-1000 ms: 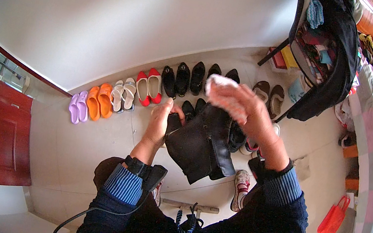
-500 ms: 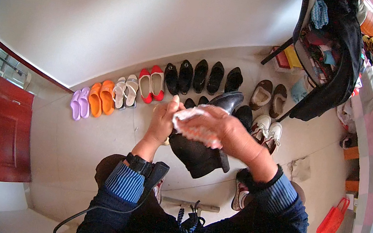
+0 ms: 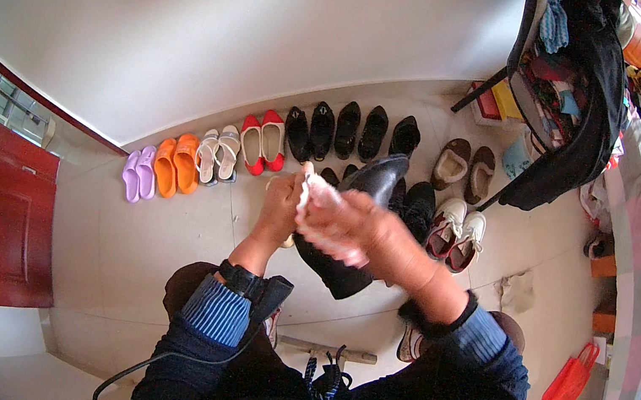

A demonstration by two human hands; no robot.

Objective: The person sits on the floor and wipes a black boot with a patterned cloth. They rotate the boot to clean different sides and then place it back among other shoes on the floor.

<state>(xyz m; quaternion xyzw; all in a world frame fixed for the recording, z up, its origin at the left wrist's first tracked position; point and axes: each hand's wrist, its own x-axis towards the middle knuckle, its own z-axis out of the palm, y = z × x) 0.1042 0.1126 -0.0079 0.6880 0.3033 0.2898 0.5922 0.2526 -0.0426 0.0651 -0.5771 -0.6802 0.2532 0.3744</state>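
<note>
A black boot hangs between my hands above the floor, its shiny toe pointing up and away and its dark shaft toward me. On its left side my left hand is closed around it, thumb up; the fingers' exact hold is partly hidden. My right hand, slightly blurred, presses a pale pinkish-white cloth against the middle of the boot. The cloth bunches under the fingers and hides that part of the boot.
Along the wall stand purple slippers, orange slippers, pale sandals, red-and-white flats and several black shoes. Brown lined shoes and white-and-red shoes sit right. A chair, bed and red bag flank the right.
My right hand and the cloth have shifted slightly left over the boot. The boot has tilted a little, its toe moving slightly left. My left hand keeps its hold.
</note>
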